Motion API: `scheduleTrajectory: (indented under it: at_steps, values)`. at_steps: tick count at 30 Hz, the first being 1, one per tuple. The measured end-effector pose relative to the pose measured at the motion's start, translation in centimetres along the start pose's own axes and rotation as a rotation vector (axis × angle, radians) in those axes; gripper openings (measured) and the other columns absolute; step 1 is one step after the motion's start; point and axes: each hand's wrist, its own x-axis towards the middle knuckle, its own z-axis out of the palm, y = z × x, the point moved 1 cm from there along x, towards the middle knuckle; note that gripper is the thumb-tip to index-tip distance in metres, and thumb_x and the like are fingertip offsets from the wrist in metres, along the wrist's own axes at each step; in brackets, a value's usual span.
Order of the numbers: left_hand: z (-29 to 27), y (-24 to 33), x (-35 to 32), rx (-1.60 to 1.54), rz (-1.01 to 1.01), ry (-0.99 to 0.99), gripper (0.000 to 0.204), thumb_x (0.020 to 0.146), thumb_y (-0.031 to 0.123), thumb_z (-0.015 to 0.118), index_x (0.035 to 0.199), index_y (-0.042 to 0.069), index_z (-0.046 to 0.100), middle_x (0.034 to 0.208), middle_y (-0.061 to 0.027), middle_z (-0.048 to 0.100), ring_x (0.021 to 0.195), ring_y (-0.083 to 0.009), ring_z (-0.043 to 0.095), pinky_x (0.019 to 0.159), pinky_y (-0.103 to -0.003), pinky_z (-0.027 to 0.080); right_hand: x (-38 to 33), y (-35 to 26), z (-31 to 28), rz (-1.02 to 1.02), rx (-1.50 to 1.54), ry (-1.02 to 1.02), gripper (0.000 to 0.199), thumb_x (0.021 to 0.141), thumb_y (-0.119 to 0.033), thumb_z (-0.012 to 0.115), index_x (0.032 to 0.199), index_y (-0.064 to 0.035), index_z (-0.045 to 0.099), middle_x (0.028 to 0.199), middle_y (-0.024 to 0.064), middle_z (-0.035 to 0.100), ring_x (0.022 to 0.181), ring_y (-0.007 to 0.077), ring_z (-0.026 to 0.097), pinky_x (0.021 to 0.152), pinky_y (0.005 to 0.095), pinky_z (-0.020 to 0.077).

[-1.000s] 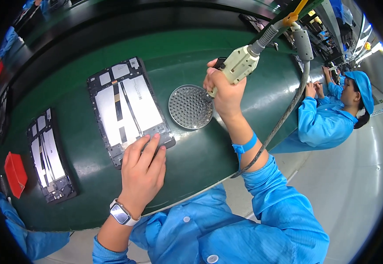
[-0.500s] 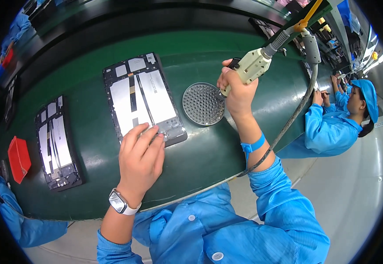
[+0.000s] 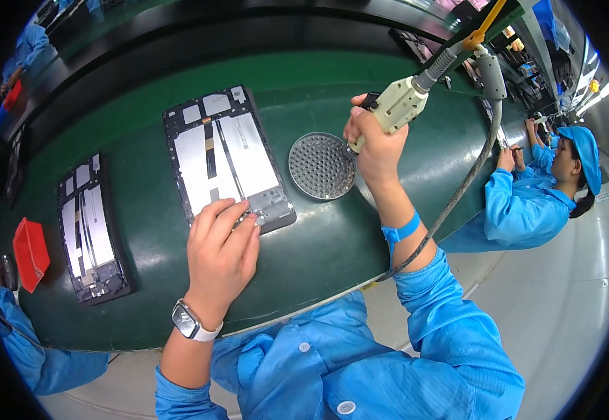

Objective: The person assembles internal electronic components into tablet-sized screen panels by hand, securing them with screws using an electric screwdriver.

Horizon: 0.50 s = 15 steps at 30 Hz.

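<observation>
My right hand (image 3: 381,150) is wrapped around a pale electric screwdriver (image 3: 401,105), which slants down to the left. Its tip end is at the right rim of a round metal screw tray (image 3: 322,157) full of small holes; my fingers partly hide the tip. Left of the tray lies an opened tablet (image 3: 234,157), its silvery battery area and dark frame showing. My left hand (image 3: 220,245) rests its outstretched fingers on the tablet's near edge, gripping nothing; the fingertips cover part of that edge.
A second opened tablet (image 3: 93,231) lies to the left, beside a red bin (image 3: 30,254). The screwdriver's grey cable (image 3: 469,189) hangs past my right forearm. On the right a co-worker in blue (image 3: 535,196) works at the green bench (image 3: 318,259); another person's sleeve (image 3: 17,329) shows at left.
The screwdriver and my right hand have shifted very slightly left over the tray's rim. My left fingers have bent a little on the tablet's near edge.
</observation>
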Motion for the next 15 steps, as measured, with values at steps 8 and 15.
scheduleTrajectory:
  at_steps: [8, 15]
  values:
    - [0.11, -0.07, 0.1, -0.011, -0.005, 0.002, 0.017, 0.078, -0.002, 0.077, 0.094, -0.003, 0.072, 0.109, -0.0137, 0.071, 0.106, -0.035, 0.066, 0.088, -0.044, 0.054, 0.15, 0.12, -0.1, 0.014, 0.04, 0.01, 0.015, 0.09, -0.001, 0.062, 0.104, 0.0039, 0.062, 0.063, 0.0037, 0.053, 0.053, 0.0137, 0.051, 0.054, 0.0315, 0.0446]
    - [-0.08, -0.19, -0.09, -0.027, -0.007, 0.018, 0.017, 0.077, -0.001, 0.077, 0.093, -0.003, 0.073, 0.109, -0.0136, 0.071, 0.105, -0.0346, 0.066, 0.088, -0.044, 0.054, -0.19, -0.51, 0.64, -0.015, 0.063, 0.016, 0.016, 0.089, 0.001, 0.064, 0.104, 0.0049, 0.063, 0.065, 0.0039, 0.055, 0.054, 0.0127, 0.052, 0.053, 0.0294, 0.0443]
